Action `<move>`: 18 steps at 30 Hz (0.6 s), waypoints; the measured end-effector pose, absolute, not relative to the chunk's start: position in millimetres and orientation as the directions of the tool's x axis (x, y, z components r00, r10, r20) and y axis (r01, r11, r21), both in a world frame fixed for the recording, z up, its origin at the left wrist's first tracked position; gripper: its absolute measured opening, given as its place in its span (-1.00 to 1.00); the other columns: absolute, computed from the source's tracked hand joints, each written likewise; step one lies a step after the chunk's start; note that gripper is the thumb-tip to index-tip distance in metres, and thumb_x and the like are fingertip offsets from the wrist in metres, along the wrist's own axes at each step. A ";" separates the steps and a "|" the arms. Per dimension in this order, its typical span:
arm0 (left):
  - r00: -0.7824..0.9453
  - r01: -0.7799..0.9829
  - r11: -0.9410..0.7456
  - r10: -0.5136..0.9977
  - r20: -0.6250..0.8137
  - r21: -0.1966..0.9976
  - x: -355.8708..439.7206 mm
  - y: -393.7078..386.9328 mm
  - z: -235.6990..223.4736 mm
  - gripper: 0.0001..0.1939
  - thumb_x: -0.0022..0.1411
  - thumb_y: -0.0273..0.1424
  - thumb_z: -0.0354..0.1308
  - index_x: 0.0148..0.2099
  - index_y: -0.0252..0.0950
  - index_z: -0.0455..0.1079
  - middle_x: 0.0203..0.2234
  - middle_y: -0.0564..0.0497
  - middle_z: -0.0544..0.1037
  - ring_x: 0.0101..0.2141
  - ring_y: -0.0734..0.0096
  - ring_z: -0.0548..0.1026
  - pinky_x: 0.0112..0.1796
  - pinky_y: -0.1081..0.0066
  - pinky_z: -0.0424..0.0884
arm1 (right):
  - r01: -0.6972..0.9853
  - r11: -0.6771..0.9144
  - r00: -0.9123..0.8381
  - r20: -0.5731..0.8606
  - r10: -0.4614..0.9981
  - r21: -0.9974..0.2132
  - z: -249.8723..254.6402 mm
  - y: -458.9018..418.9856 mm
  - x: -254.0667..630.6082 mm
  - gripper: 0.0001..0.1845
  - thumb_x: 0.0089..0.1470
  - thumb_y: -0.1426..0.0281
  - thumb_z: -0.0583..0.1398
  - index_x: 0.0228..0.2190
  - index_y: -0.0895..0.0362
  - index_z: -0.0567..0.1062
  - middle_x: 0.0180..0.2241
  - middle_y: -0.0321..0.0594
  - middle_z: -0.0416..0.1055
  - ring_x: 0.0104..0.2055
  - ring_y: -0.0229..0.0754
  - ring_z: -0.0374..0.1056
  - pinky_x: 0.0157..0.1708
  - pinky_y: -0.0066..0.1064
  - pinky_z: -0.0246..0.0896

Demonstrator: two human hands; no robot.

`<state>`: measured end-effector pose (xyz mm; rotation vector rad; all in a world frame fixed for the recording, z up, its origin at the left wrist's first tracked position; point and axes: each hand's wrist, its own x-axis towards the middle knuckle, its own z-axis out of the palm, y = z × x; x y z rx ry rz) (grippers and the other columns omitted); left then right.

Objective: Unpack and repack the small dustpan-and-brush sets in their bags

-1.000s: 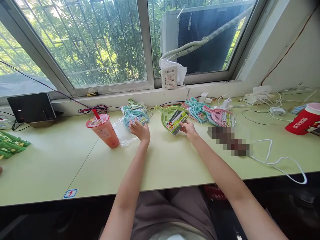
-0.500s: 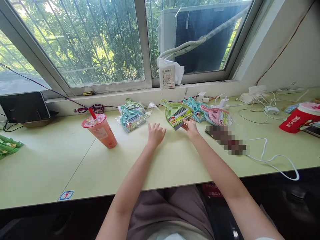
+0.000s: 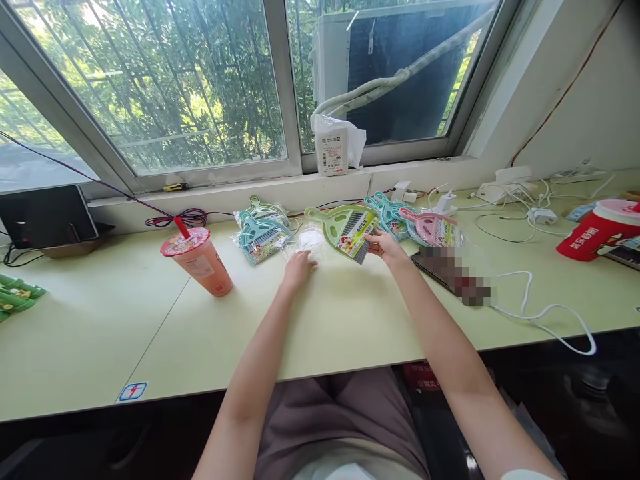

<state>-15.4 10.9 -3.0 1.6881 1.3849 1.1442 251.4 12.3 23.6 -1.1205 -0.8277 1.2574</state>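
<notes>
My right hand (image 3: 386,248) is closed on the lower edge of a small green dustpan-and-brush set (image 3: 345,227), pinching its bristle end and printed card. The set is tilted, its handle pointing to the upper left. Just left of it, my left hand (image 3: 299,268) has its fingers curled on a crumpled clear plastic bag (image 3: 311,239) on the table. Two bagged sets, a blue one (image 3: 263,233) and a green one (image 3: 257,205) behind it, lie beyond that hand. To the right of my right hand are blue sets (image 3: 387,210) and a pink set (image 3: 430,221).
A pink drink cup (image 3: 203,263) with a red straw stands on the left of the table (image 3: 200,353). On the right are a phone (image 3: 425,263), a white cable (image 3: 555,313) and a red cup (image 3: 595,233). A black tablet (image 3: 45,217) stands far left.
My left hand has come down and closed on the plastic bag, which now lies nearer. The green dustpan set in my right hand has turned, its handle swinging left and down.
</notes>
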 end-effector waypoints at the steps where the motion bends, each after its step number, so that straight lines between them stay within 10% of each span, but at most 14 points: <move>1: 0.056 0.387 -0.206 0.978 0.200 0.899 -16.7 13.2 -2.4 -0.73 -0.07 -0.56 0.35 -0.27 -0.23 0.48 -0.31 -0.09 0.51 -0.03 0.04 0.41 0.11 0.17 0.21 | -0.261 -0.085 0.130 -0.122 0.984 -0.962 25.5 12.2 254.6 -0.79 -0.03 0.58 0.27 -0.29 0.15 0.53 -0.39 -0.23 0.57 -0.49 -0.28 0.47 -0.43 -0.43 0.46; 7: 0.090 0.463 -0.299 0.952 0.292 0.834 -33.4 16.5 3.8 -0.66 -0.13 -0.53 0.39 -0.22 -0.22 0.52 -0.11 -0.11 0.54 0.02 0.03 0.39 0.16 0.15 0.15 | -0.104 -0.216 0.093 -0.225 0.970 -0.971 32.7 8.1 280.2 -0.75 -0.08 0.65 0.30 -0.29 0.23 0.54 -0.42 -0.14 0.57 -0.53 -0.26 0.47 -0.50 -0.45 0.44; 18: 0.215 0.954 -0.247 0.959 0.184 0.169 -30.6 6.2 12.7 -0.73 0.30 -0.41 -0.02 -0.18 -0.29 0.52 -0.19 -0.15 0.56 -0.19 0.22 0.52 -0.21 0.36 0.34 | 0.111 -0.274 0.037 -0.271 0.962 -0.955 32.0 4.8 302.4 -0.76 -0.12 0.57 0.36 -0.31 0.23 0.57 -0.36 -0.12 0.57 -0.47 -0.30 0.45 -0.48 -0.53 0.39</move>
